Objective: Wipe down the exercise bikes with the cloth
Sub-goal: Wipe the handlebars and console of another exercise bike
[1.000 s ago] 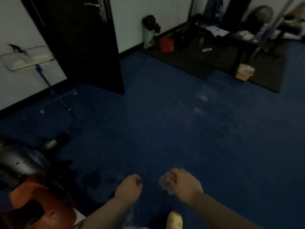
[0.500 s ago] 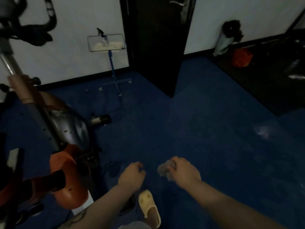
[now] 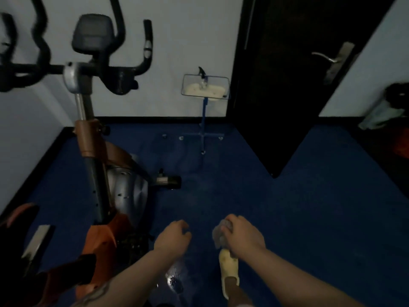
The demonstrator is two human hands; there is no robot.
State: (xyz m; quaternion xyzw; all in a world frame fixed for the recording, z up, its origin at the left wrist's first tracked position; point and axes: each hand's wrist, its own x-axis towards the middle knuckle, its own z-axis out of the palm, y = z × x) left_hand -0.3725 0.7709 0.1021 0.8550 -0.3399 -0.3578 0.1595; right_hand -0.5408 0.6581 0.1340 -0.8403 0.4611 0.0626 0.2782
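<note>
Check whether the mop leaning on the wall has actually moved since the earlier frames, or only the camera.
No. The mop leans on the white wall just left of the dark door, as before; only the head camera has swung left.

There is a single view, taken from the person's head and looking forward and steeply down across the blue floor (image 3: pixel 287 218) toward the white wall (image 3: pixel 188 41) and the dark door (image 3: pixel 287 85). Its wide angle bends the edges. The forearms come up from the bottom edge, close to the lens, the exercise bike (image 3: pixel 106 173) stands near on the left, and the wall lies farther off.
</note>
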